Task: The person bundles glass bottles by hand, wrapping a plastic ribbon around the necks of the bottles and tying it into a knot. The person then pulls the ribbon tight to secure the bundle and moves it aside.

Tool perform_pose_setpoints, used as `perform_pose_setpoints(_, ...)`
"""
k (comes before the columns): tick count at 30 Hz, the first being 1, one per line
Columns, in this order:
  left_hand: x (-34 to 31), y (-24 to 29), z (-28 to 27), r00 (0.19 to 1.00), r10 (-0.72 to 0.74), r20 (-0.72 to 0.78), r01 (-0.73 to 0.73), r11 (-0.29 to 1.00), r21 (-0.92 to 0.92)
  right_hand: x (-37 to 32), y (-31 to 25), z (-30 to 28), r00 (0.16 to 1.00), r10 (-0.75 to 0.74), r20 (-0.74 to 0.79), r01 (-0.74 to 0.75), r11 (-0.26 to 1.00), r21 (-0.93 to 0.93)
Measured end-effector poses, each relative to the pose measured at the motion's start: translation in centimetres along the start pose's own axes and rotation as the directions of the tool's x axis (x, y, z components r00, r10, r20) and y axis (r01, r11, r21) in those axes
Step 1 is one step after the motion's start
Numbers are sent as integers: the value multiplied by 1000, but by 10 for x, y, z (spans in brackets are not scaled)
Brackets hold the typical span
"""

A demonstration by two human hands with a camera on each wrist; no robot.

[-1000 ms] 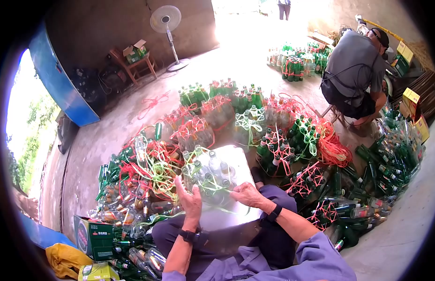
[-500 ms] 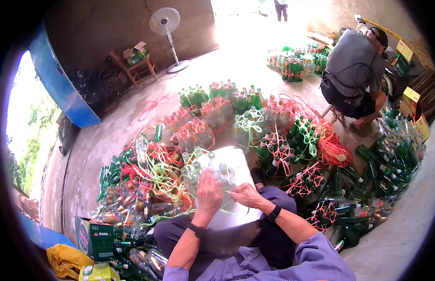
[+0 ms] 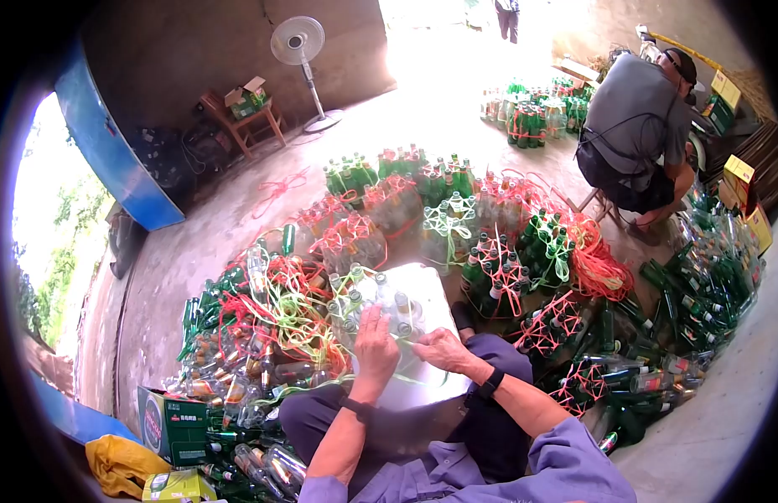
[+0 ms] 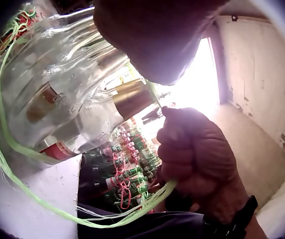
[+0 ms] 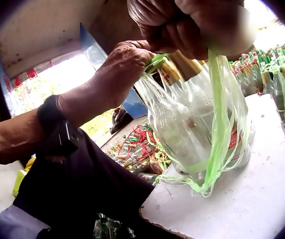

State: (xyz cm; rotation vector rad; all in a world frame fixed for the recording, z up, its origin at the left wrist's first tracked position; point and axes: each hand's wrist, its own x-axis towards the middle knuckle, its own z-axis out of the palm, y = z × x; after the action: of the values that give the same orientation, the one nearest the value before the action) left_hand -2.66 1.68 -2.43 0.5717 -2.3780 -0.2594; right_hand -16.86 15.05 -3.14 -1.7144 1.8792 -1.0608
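A cluster of clear glass bottles (image 3: 402, 308), some with gold-foil necks, stands upright on a small white-topped table (image 3: 435, 306). Pale green plastic strapping (image 5: 217, 124) runs round their sides and up to the necks. My left hand (image 3: 377, 348) is over the near bottle necks, and in the right wrist view its thumb and fingers pinch the strapping there. To its right, my right hand (image 3: 443, 350) grips the strapping in curled fingers. A taut strand joins the two hands in the left wrist view, while a loose length loops below my right hand (image 4: 197, 149).
Tangled red and green strapping (image 3: 301, 310) lies over loose bottles at left. Tied bottle bundles (image 3: 448, 226) stand beyond the table. More bottles (image 3: 699, 285) are heaped at right, near a crouching person (image 3: 632, 126). A green carton (image 3: 173, 423) sits at front left.
My left hand, earlier raised with spread fingers left of the bottles, has moved right onto the near necks and the strapping. My right hand has stayed in nearly the same place, gripping the strapping.
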Motion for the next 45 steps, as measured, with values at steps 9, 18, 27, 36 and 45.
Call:
perform_pose_setpoints(9, -2, -4, 4, 997, -44, -62, 43, 999, -16, 0, -11, -1, 958, 285, -19, -268, 918, 293)
perform_pose_setpoints(18, -2, 0, 3, 999, -42, -19, 43, 999, 28, 0, -13, -6, 978, 202, -41, -189, 959, 212)
perform_pose_setpoints(27, -2, 0, 4, 999, -38, -33, 38, 999, -3, 0, -16, -8, 968, 251, -32, -234, 937, 260)
perform_pose_setpoints(36, -3, -2, 5, 999, -15, -36, 15, 1000, 1, -1, -15, -8, 967, 244, -70, -217, 937, 274)
perform_pose_setpoints(45, -4, -6, 8, 999, 11, -52, -12, 1000, -10, -1, -8, -6, 970, 219, -108, -187, 950, 250)
